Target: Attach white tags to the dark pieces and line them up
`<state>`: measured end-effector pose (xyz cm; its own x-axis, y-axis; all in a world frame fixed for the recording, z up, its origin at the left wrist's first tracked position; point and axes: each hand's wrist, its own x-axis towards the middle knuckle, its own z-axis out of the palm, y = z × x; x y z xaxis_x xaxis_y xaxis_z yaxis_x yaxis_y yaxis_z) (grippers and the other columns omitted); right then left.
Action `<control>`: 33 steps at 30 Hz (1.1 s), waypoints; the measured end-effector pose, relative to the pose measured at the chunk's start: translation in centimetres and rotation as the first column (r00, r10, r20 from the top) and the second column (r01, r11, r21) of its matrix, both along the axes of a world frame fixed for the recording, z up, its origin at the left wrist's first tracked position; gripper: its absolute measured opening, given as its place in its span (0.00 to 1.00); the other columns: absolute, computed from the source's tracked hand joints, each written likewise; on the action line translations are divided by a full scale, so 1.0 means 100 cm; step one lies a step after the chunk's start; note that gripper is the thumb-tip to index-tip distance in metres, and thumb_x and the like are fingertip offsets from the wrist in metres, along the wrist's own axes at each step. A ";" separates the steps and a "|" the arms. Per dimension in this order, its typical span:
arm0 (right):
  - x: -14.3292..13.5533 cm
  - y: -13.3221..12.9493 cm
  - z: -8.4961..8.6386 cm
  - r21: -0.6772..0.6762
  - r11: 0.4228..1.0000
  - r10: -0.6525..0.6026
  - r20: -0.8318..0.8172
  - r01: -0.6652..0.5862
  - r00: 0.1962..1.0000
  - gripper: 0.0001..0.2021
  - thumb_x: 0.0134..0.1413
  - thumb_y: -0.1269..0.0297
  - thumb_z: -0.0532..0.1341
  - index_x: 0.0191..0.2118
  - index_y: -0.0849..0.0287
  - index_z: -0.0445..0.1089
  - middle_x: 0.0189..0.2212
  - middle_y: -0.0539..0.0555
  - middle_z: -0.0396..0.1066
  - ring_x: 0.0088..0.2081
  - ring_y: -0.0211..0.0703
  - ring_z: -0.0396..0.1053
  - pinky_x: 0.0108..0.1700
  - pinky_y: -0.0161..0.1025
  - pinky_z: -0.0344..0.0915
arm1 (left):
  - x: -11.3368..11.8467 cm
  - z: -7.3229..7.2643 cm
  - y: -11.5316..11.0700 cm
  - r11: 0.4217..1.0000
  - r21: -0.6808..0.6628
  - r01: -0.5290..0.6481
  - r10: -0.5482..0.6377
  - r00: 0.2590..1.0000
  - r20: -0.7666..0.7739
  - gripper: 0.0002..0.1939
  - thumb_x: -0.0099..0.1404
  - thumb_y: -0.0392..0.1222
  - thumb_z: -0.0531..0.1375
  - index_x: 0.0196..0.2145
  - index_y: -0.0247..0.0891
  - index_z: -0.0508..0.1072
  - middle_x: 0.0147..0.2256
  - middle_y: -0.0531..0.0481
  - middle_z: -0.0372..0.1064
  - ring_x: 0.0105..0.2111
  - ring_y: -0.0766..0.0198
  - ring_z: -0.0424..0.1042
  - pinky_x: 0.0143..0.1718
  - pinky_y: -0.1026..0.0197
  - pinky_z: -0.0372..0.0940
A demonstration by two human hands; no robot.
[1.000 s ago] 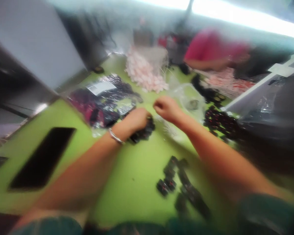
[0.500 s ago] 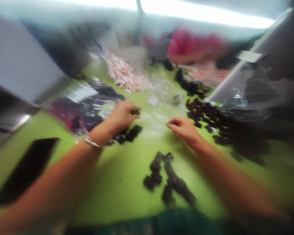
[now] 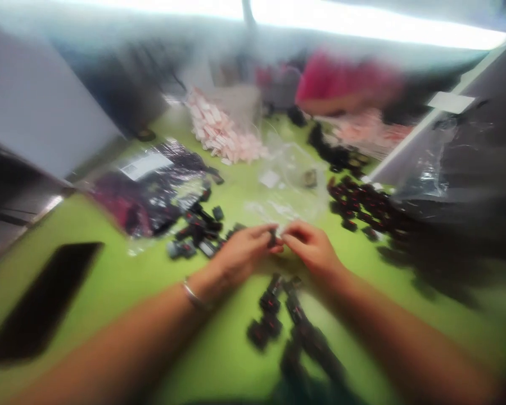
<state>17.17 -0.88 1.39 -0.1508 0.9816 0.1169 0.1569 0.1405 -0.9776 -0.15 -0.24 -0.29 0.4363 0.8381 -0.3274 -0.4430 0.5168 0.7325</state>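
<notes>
Over the middle of the green table my left hand (image 3: 248,247) is closed on a small black part (image 3: 273,237), pinched between thumb and fingers. My right hand (image 3: 310,247) meets it from the right, its thumb and forefinger pressed together at the part's edge; what it grips, if anything, is too small to make out. Loose black parts (image 3: 198,225) lie just left of my left hand. Below both hands are two rows of small black blocks with red marks (image 3: 271,304). A thin clear plastic bag (image 3: 293,169) lies beyond my fingers.
A labelled clear bag of dark parts (image 3: 152,185) lies at left, near a dark flat slab (image 3: 46,298). Pale pink pieces (image 3: 219,126) are heaped at the back. Black-and-red parts (image 3: 358,205) spread at right beside a grey panel. A person in a pink top (image 3: 341,84) is across the table.
My left hand has moved right, from the loose black parts to the middle, carrying a small black part. My right hand has come slightly nearer, and the two hands now meet.
</notes>
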 end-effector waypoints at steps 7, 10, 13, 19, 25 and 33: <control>0.001 -0.003 -0.004 0.008 1.000 -0.015 0.050 0.014 0.999 0.04 0.51 0.63 0.63 0.29 0.57 0.72 0.29 0.50 0.71 0.33 0.40 0.69 0.40 0.38 0.67 | -0.003 -0.008 0.007 0.996 0.062 0.071 -0.074 0.996 0.050 0.23 0.54 0.36 0.68 0.49 0.33 0.74 0.41 0.42 0.75 0.34 0.64 0.74 0.42 0.62 0.67; 0.000 -0.004 -0.008 -0.004 1.000 0.000 0.047 0.000 0.999 0.04 0.52 0.63 0.62 0.30 0.57 0.72 0.30 0.50 0.72 0.34 0.40 0.69 0.40 0.38 0.67 | -0.004 -0.009 0.005 0.994 0.071 0.087 -0.092 0.994 0.067 0.24 0.55 0.36 0.67 0.50 0.33 0.73 0.37 0.43 0.75 0.32 0.66 0.73 0.39 0.64 0.67; 0.000 -0.005 -0.013 -0.008 1.000 -0.003 0.052 0.003 0.999 0.05 0.52 0.62 0.62 0.31 0.57 0.71 0.30 0.51 0.71 0.34 0.40 0.70 0.38 0.38 0.67 | -0.003 -0.008 0.005 0.993 0.064 0.103 -0.108 0.990 0.085 0.23 0.56 0.34 0.66 0.51 0.32 0.72 0.34 0.44 0.74 0.30 0.68 0.72 0.35 0.66 0.67; 0.000 -0.005 -0.013 -0.052 0.999 -0.013 0.046 0.016 0.999 0.06 0.51 0.60 0.62 0.31 0.57 0.71 0.29 0.51 0.70 0.28 0.38 0.68 0.25 0.34 0.66 | -0.002 -0.006 0.006 0.993 0.025 0.117 -0.119 0.988 0.100 0.22 0.55 0.33 0.67 0.48 0.33 0.74 0.33 0.45 0.74 0.27 0.69 0.71 0.31 0.66 0.65; -0.002 -0.007 -0.010 -0.038 0.999 -0.016 0.095 0.020 0.995 0.05 0.51 0.62 0.61 0.30 0.57 0.70 0.29 0.51 0.69 0.28 0.38 0.68 0.24 0.33 0.67 | -0.002 -0.010 0.005 0.991 0.071 0.109 -0.114 0.990 0.076 0.21 0.56 0.35 0.67 0.49 0.33 0.74 0.33 0.46 0.74 0.27 0.69 0.70 0.32 0.65 0.64; -0.003 -0.006 -0.010 -0.011 0.999 -0.042 0.119 0.044 0.992 0.05 0.49 0.63 0.62 0.29 0.60 0.69 0.28 0.51 0.67 0.26 0.36 0.66 0.20 0.31 0.64 | -0.001 -0.009 0.002 0.986 0.146 0.081 -0.071 0.995 -0.076 0.24 0.54 0.40 0.68 0.49 0.33 0.74 0.35 0.45 0.75 0.27 0.69 0.70 0.32 0.64 0.64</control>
